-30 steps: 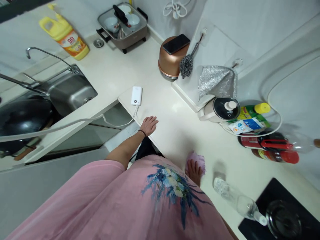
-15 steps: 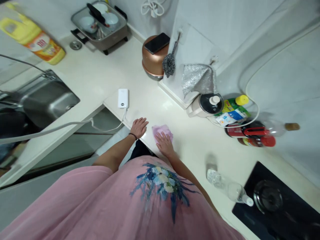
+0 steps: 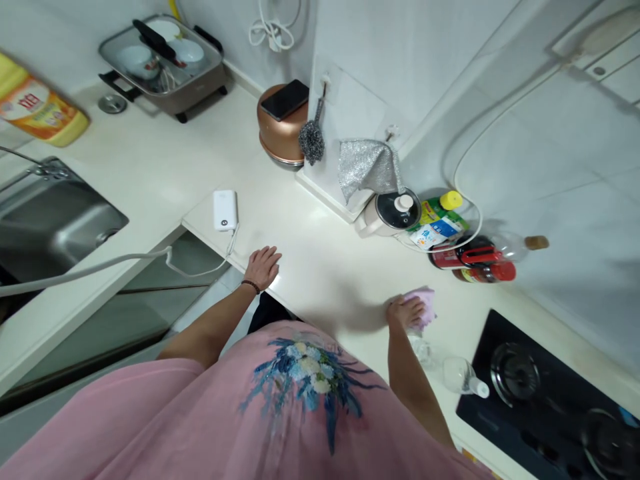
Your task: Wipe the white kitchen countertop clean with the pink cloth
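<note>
My right hand (image 3: 406, 311) presses a pink cloth (image 3: 424, 307) against the white countertop (image 3: 330, 267), its fingers over the cloth's left part. Just below that hand stand two clear items, a bottle with a white cap (image 3: 461, 377) and a glass (image 3: 421, 350) partly behind my forearm. My left hand (image 3: 262, 267) lies flat on the counter's front edge with fingers stretched out and nothing in it. Near it is a white power bank (image 3: 225, 211) with a cable plugged in.
A black gas hob (image 3: 500, 387) lies at the right. Against the wall are bottles and packets (image 3: 440, 230), a kettle-like pot (image 3: 385, 213) and a copper-coloured pot (image 3: 280, 133) with a phone on top. The sink (image 3: 60, 220) and an electric pan of dishes (image 3: 195, 87) are at left.
My right hand has slid the pink cloth rightward along the counter, towards the hob and the clear bottle. My left hand stays at the edge. The view has shifted to the right.
</note>
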A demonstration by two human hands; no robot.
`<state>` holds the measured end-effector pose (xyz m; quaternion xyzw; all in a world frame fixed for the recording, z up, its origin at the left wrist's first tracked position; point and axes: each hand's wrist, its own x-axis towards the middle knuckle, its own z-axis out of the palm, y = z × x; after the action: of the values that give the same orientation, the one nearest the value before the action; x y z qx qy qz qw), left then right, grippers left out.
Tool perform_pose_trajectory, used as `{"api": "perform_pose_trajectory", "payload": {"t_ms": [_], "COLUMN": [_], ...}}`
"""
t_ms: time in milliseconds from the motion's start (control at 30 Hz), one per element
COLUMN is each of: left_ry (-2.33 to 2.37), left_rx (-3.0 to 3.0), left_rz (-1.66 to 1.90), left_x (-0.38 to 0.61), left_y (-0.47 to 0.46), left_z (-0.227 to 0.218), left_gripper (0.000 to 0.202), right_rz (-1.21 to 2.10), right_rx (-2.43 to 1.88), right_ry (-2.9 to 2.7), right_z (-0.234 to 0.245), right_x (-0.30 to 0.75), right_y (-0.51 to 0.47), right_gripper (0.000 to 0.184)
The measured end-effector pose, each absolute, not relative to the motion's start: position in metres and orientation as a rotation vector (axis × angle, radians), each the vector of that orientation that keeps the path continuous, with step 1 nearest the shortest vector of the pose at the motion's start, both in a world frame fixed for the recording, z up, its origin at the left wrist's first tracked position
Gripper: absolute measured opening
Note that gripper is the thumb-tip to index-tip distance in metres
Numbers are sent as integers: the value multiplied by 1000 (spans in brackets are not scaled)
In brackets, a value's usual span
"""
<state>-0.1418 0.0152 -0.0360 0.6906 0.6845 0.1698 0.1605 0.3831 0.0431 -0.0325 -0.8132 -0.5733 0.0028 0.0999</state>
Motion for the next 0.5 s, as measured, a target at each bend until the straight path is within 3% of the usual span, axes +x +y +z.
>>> {"api": "perform_pose_trajectory", "payload": {"t_ms": [133, 300, 400, 500], "left_ry": [1965, 1980, 1987, 1968], "left_rx": [1970, 1986, 1997, 2016], "left_rz": [495, 494, 492, 481], "left_x": [-142, -141, -142, -143], "left_y": [15, 16, 16, 16], "left_z": [-36, -33, -32, -34], "left_gripper": [50, 48, 48, 51], "right_rz": [110, 356, 382, 383], "right_rx": [-2382, -1943, -1753, -1868], "right_ry": [-1711, -2404, -2586, -2485], "right_z": [-50, -50, -41, -32], "right_x": [323, 253, 253, 295], "right_y": [80, 120, 131, 139], "right_gripper": [79, 71, 73, 67]}}
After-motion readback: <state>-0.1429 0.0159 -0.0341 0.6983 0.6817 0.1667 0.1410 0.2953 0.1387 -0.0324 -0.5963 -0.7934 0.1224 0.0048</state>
